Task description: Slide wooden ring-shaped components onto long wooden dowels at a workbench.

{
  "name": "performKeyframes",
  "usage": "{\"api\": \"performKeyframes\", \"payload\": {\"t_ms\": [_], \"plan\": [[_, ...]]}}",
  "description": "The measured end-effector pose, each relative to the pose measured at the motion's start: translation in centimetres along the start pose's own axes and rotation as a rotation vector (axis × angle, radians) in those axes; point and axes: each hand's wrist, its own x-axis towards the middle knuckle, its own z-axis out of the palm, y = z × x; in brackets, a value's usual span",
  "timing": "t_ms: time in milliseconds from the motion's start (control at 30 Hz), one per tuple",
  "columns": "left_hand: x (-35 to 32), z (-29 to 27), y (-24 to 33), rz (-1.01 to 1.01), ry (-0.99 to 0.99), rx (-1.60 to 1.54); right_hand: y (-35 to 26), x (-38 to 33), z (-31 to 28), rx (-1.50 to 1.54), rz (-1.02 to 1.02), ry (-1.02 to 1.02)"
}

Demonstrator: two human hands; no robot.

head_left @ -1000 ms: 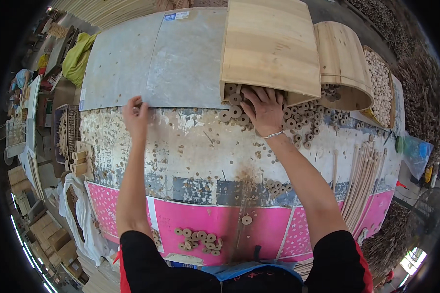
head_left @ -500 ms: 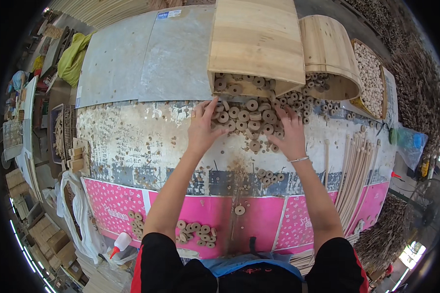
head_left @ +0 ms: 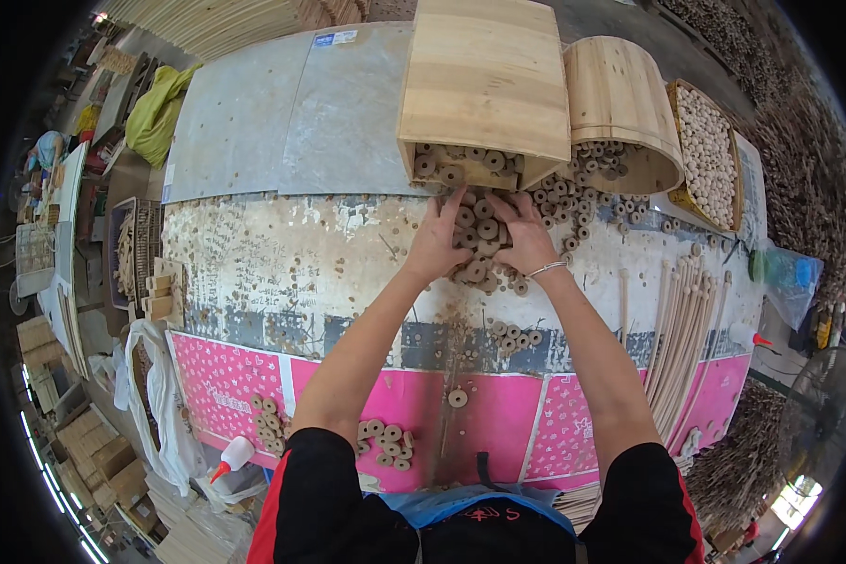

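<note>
A heap of round wooden discs with centre holes (head_left: 487,229) lies before an open-fronted wooden box (head_left: 484,80) tipped on its side. My left hand (head_left: 432,244) cups the heap's left edge, thumb and fingers apart. Against the right edge rests my right hand (head_left: 528,241), wearing a thin bracelet on the wrist, its fingers spread around the discs. Both palms face inward, with the discs squeezed between them. Some fingertips are hidden among the discs. More discs sit inside the box.
Right of the box lies a round wooden tub (head_left: 622,94) spilling smaller rings, beside a basket of pale balls (head_left: 708,155). Thin wooden rods (head_left: 679,343) lie at right. Disc clusters (head_left: 385,442) rest on the pink sheet (head_left: 498,423). A red-tipped bottle (head_left: 238,453) is near left.
My hands have moved toward each other, the left going right and the right going left. The discs between them are now pushed into a tighter heap.
</note>
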Motion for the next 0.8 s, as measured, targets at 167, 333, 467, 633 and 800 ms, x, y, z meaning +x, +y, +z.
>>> {"api": "performKeyframes", "payload": {"t_ms": [167, 333, 467, 633, 800], "plan": [[0.7, 1.5, 1.2, -0.044, -0.051, -0.064, -0.2, -0.3, 1.1, 0.355, 0.083, 0.050], [0.0, 3.6, -0.6, -0.045, -0.040, -0.277, 0.0, -1.2, 2.7, 0.758, 0.199, -0.006], [-2.5, 3.5, -0.5, 0.027, 0.025, -0.271, -1.5, -3.5, 3.2, 0.753, 0.031, 0.057], [-10.2, 1.3, 3.8, 0.011, 0.085, -0.366, -8.3, -9.9, -0.7, 1.028, 0.135, -0.058], [-25.5, -1.7, 2.9, -0.126, 0.159, -0.327, -16.4, -18.8, 5.5, 0.962, -0.041, -0.103]]}}
